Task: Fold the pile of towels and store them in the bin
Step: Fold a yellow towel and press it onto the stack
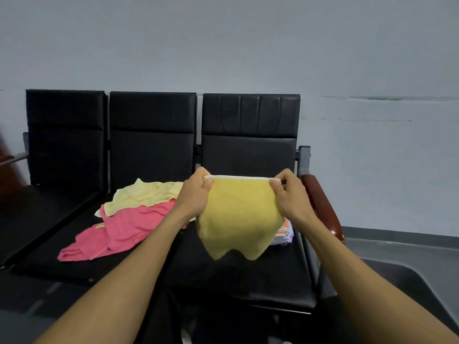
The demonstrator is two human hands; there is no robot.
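A yellow towel (238,217) hangs in the air above the right seat, stretched by its top edge. My left hand (197,194) pinches its upper left corner and my right hand (290,197) pinches the upper right corner. Behind the towel, on the right seat, lies a small stack of folded towels (285,232), mostly hidden. On the middle seat sits a loose pile: a pale yellow towel (146,194) on top of a pink towel (116,232). A dark bin (402,274) shows at the lower right.
A black three-seat bench (151,145) stands against a pale wall. A reddish-brown armrest (320,202) flanks the right seat, close to my right hand. The left seat holds nothing.
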